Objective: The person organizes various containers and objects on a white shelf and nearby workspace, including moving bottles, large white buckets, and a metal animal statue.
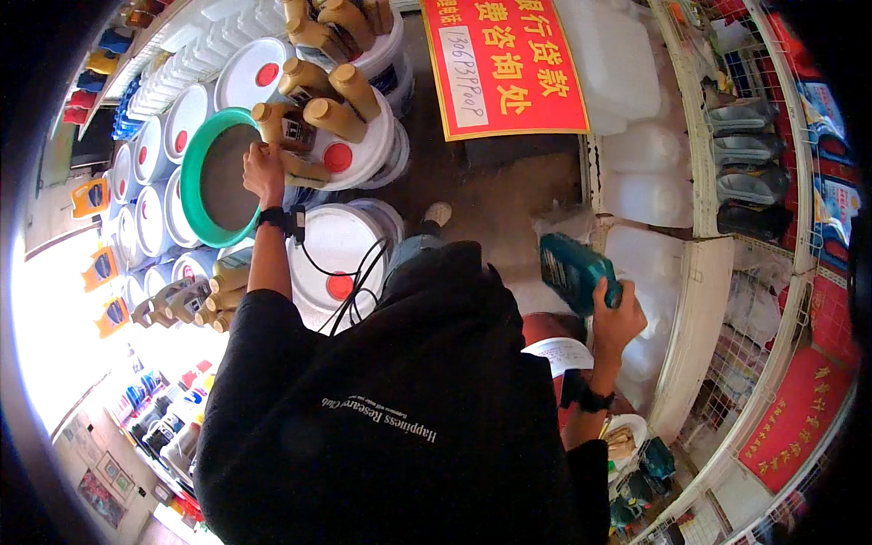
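My left hand (263, 174) is closed over the cap end of a gold plastic bottle (306, 171), hiding that end. This bottle is at the edge of a white bucket lid with a red cap (338, 157). Other gold bottles (335, 118) stand close together on the same lid. On the other side, my right hand (618, 313) grips a dark green plastic bottle (575, 271) by its neck end. The green bottle is tilted and held over the floor, beside the shelving, with its labelled side partly in view.
A green-rimmed round tub (193, 180) is beside my left hand, among several white lidded buckets (151, 221). Black cables (354, 286) hang near my left forearm. White plastic jugs (644, 197) line the right shelf. A red sign (507, 68) bearing writing is ahead.
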